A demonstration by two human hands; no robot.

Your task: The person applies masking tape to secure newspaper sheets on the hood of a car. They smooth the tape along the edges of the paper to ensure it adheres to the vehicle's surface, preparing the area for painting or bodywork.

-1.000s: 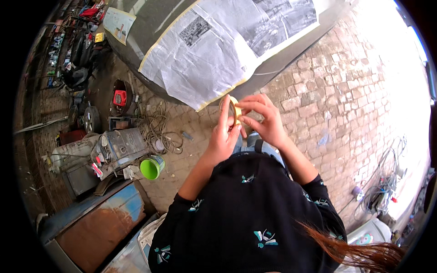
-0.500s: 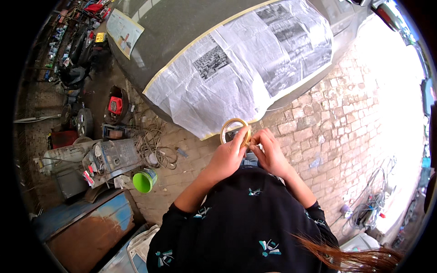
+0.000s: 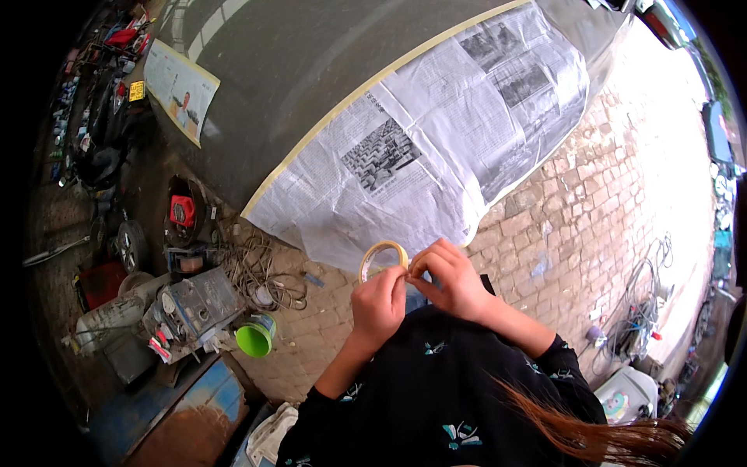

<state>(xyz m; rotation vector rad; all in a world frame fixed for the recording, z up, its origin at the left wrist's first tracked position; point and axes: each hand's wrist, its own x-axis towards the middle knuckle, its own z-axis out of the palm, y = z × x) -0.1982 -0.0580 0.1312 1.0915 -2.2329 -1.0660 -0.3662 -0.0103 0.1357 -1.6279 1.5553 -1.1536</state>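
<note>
While both forearms angle inward from black sleeves [image 3: 545, 373], the hands meet in front of the person's body, fingertips nearly together. The left hand [image 3: 379, 303], knuckles up, pinches the lower edge of a yellow tape roll [image 3: 403, 255] between thumb and curled fingers; the ring tilts up and away. The right hand [image 3: 450, 282] bends at the wrist toward it, its fingers curled in; whether they grip the tape's end cannot be told. The roll is just beside the near edge of newspaper sheets [image 3: 451, 132] covering a dark grey car panel [image 3: 272, 86].
</note>
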